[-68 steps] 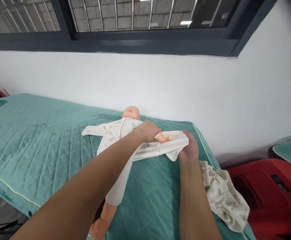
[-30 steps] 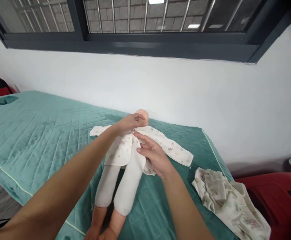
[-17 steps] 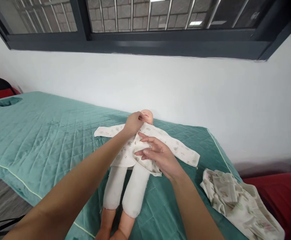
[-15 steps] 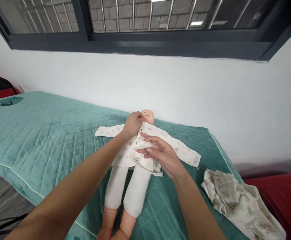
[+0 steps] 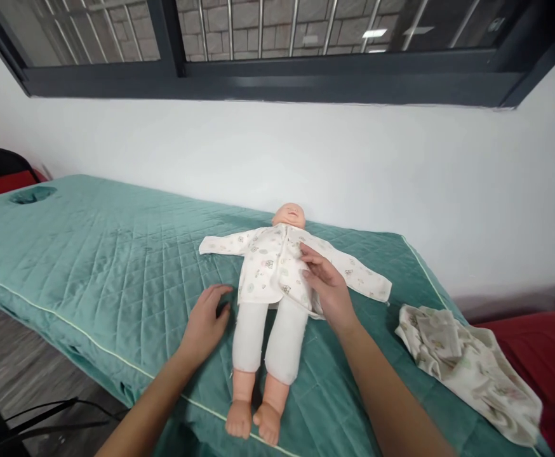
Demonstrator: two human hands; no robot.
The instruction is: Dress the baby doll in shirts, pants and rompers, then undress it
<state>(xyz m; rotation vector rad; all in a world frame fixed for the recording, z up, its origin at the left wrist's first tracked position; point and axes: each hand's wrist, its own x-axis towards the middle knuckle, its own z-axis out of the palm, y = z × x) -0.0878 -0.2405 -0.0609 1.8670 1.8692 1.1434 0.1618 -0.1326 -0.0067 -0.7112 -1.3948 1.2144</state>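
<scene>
A baby doll (image 5: 291, 216) lies on its back on the green quilted bed cover (image 5: 129, 254), head toward the wall and feet toward me. It wears a white patterned shirt (image 5: 263, 263), both sleeves spread out, and white leg coverings (image 5: 250, 336). My left hand (image 5: 208, 320) rests beside the doll's hip on the left, fingers apart and curved, holding nothing. Over the right side of the shirt is my right hand (image 5: 327, 282), its fingers apart; whether the fingertips touch the cloth is hard to tell.
A crumpled patterned white garment (image 5: 472, 374) lies at the right edge of the bed, beside something red (image 5: 529, 349). A white wall and a dark window frame (image 5: 277, 82) stand behind. Black straps (image 5: 53, 416) show at the lower left.
My left hand has moved from the doll's neck down to the bed on the left. The shirt's left front panel now lies flatter over the torso. My right hand stays over the shirt.
</scene>
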